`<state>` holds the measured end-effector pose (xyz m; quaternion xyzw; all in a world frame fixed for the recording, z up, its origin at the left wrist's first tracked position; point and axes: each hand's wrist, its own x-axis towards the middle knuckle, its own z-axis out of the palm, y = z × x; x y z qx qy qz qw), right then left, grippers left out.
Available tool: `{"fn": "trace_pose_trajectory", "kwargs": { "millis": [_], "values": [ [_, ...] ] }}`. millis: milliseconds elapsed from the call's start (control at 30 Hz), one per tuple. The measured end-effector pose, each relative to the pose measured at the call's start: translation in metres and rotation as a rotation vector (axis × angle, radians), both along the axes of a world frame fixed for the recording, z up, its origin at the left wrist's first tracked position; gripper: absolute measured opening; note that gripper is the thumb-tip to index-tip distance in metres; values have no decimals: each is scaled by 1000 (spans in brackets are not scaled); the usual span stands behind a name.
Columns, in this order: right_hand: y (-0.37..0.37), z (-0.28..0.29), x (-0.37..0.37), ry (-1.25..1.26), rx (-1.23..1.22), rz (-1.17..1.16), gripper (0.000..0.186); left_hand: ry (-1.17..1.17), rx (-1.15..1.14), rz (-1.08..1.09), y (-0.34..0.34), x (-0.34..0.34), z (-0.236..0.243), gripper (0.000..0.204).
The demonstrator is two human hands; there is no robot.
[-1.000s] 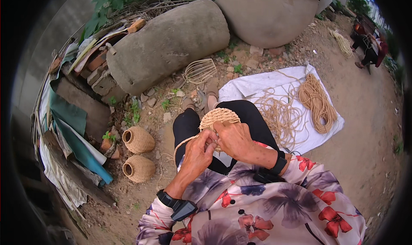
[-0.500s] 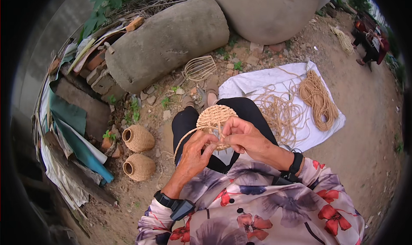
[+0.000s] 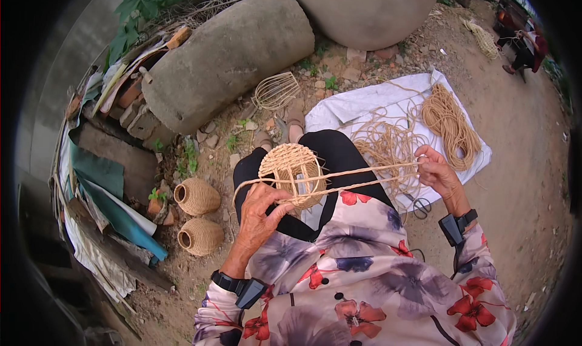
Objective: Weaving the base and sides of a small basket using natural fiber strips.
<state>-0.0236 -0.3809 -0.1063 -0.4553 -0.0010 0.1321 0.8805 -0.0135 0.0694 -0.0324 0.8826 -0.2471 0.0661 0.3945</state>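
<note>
A partly woven basket [image 3: 290, 160] with tan cord over its wire frame rests between my knees. My left hand [image 3: 257, 215] is closed at its near edge, the thumb and fingers pinching the cord there. From the basket a tan cord [image 3: 364, 171] runs out to the right as two taut strands. Off to the right, my right hand [image 3: 438, 173] is closed around the far bend of that cord. The bare wire uprights show on the basket's right side. Part of its near side is hidden by my left hand.
Two finished-looking woven pots [image 3: 200, 237] lie to the left. A bare wire frame [image 3: 276, 92] sits ahead. On a white sheet [image 3: 339, 106] lie loose cord and a coil [image 3: 450, 127], with scissors [image 3: 419, 206] at its near edge. Another person [image 3: 522, 46] is far right.
My right hand has moved from the basket out to the right, drawing the cord into a long double strand. My left hand stays by the basket. The scissors have come into view.
</note>
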Motion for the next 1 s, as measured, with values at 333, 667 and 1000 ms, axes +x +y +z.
{"fn": "trace_pose_trajectory", "kwargs": {
  "millis": [333,667,1000],
  "values": [
    [63,20,31,-652,-1526,-375,40,-326,181,36,-34,-9,22,26],
    [128,20,37,-845,-941,4,25,-450,217,-70,-48,1,6,15],
    [-161,-155,-39,331,-1890,-637,40,-527,306,-153,-48,7,8,16]
  ]
}}
